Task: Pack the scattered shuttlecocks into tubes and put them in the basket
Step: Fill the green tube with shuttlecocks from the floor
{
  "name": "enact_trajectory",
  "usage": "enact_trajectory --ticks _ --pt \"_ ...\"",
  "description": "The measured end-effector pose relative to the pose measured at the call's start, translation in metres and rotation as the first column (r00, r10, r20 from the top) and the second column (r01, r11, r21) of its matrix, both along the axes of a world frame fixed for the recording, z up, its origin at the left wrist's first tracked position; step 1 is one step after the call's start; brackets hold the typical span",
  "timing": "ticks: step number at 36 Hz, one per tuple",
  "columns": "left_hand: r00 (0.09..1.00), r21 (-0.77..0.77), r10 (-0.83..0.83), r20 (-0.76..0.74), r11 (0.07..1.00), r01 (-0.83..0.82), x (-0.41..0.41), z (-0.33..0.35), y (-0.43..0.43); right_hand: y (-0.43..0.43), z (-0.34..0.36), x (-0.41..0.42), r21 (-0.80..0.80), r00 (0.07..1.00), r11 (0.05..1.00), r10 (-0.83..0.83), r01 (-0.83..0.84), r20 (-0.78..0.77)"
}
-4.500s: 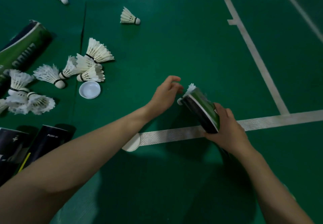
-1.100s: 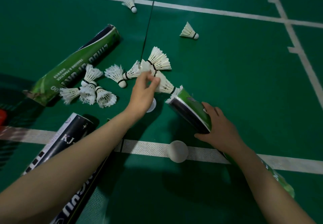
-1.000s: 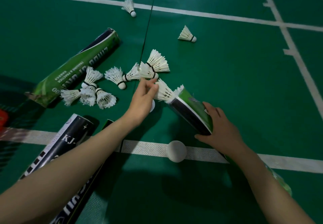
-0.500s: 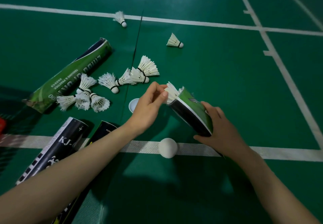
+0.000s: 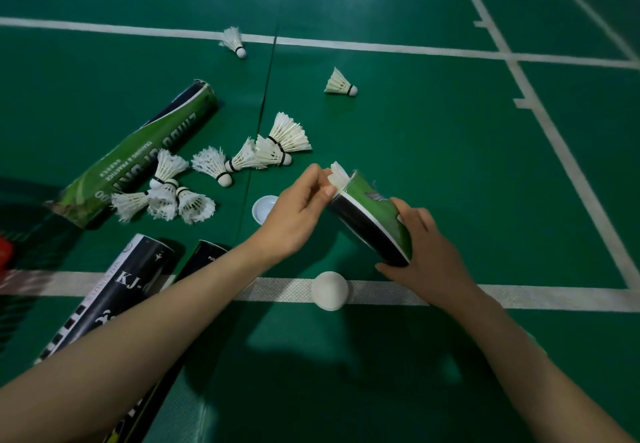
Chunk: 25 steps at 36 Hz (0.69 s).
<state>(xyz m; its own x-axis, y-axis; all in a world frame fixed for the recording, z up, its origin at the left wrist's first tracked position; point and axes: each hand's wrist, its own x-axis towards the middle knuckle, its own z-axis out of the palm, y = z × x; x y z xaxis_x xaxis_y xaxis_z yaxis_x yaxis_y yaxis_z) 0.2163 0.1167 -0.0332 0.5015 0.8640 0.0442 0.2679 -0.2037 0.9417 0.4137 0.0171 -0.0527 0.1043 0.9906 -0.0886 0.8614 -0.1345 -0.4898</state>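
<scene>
- The shuttlecock (image 5: 337,174) at the tube's mouth should handle as featherlight and fragile. Its skirt tips would bend or snap under a hard pinch, so the cork or the banded base is the safer hold.
- The left hand (image 5: 298,221) pinches that shuttlecock with thumb and fingertips closed on the feathers. Only the white skirt shows above the rim; the cork is hidden, probably already inside.
- The right hand (image 5: 426,262) is wrapped round the lower body of the green tube (image 5: 374,214), holding it tilted with the mouth toward eleven o'clock. The tube looks like thin card: light and stiff lengthwise, but easy to crush, so a moderate grip round the middle suits it.
- Loose shuttlecocks (image 5: 284,141) lie on the floor (image 5: 450,165) near the left hand, at eleven o'clock from it. More are bunched at nine o'clock (image 5: 166,197), and two lie well apart toward twelve (image 5: 341,84).
- A white cap (image 5: 265,209) sits just beside the left hand at nine o'clock. A second cap (image 5: 329,290) rests on the court line at six o'clock, between the forearms.
- The basket is not in view.
</scene>
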Motion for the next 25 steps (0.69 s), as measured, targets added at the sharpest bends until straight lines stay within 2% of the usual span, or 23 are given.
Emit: enact_trajectory --ticks 5,10,16,25 --pt "1.0 0.092 0.01 0.022 0.996 -0.012 0.009 0.03 0.011 0.014 0.014 -0.004 0.149 0.996 0.988 -0.033 0.045 -0.079" --pt "1.0 0.307 0.019 -0.005 0.952 -0.017 0.02 0.077 0.025 0.032 0.04 -0.011 0.27 0.962 0.952 -0.071 0.145 -0.263" --pt "0.999 0.575 0.047 -0.009 0.817 -0.033 0.037 0.122 0.02 0.039 0.059 -0.014 0.421 0.942 0.889 -0.032 0.18 -0.335" --pt "0.989 0.823 -0.02 -0.148 0.552 0.134 0.048 0.156 0.0 0.021 0.064 -0.018 0.524 0.877 0.792 -0.028 0.312 -0.479"
